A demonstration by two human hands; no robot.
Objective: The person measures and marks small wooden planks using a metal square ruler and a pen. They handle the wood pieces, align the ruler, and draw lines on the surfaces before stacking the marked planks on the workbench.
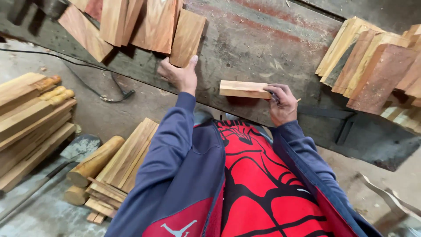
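My left hand point(179, 74) reaches out over the dusty workbench point(263, 39) and grips the near end of a reddish wooden block point(187, 37), the rightmost of a row of blocks. My right hand point(283, 103) rests at the right end of a pale flat wooden piece point(243, 89) lying on the bench, with a thin pencil-like stick between its fingers. Both arms wear dark blue sleeves over a red and black top.
More reddish blocks point(118, 19) lean in a row at the bench's far left. A stack of blocks point(372, 61) sits at the right. On the floor lie planks point(125, 162), a round log point(94, 160), bat-shaped blanks point(30, 114) and a black cable point(87, 79).
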